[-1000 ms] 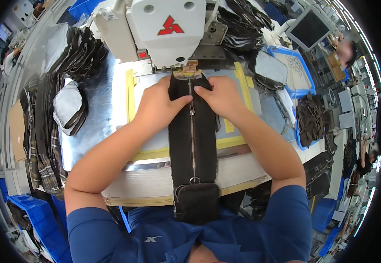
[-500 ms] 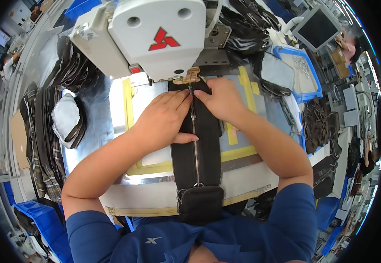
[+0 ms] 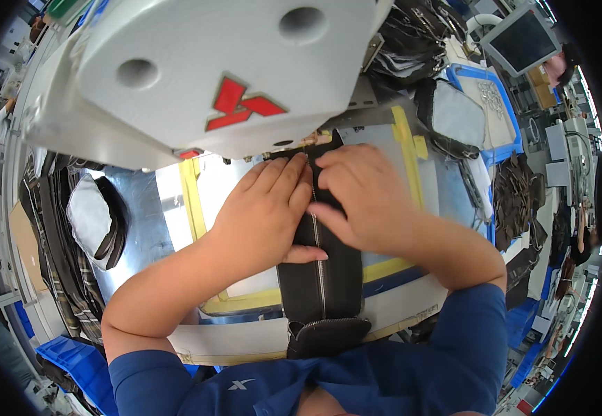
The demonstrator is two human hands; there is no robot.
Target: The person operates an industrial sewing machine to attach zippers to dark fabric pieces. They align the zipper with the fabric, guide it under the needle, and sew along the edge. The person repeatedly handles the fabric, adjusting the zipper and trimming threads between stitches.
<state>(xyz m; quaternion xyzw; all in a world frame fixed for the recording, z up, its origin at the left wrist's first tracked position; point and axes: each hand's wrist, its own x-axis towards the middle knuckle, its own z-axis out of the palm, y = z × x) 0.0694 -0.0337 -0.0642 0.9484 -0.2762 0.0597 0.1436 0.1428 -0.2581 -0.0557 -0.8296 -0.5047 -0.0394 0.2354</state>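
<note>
A long black fabric panel (image 3: 342, 291) with a metal zipper (image 3: 322, 288) down its middle lies under the head of a white sewing machine (image 3: 197, 76). Across its left half my left hand (image 3: 263, 211) is laid flat, fingers stretched toward the machine and thumb spread over the zipper. My right hand (image 3: 363, 197) rests on the panel's right side, slightly blurred, its fingers bent and its thumb apart from them near the zipper. The zipper's slider is hidden by my hands. A black zipped pouch end (image 3: 328, 336) hangs at the table edge near my body.
Yellow tape (image 3: 191, 197) marks the work plate around the panel. Stacked dark fabric pieces (image 3: 44, 229) and a pale-faced bundle (image 3: 89, 218) lie left. On the right are a blue-rimmed tray (image 3: 516, 132) of small metal parts and a pile of dark pieces (image 3: 516, 204). A monitor (image 3: 522, 41) stands behind.
The machine head looks much larger and nearer. My right hand has shifted nearer to me along the panel, its fingers bending and thumb moving down beside the zipper. My left hand stays flat on the panel.
</note>
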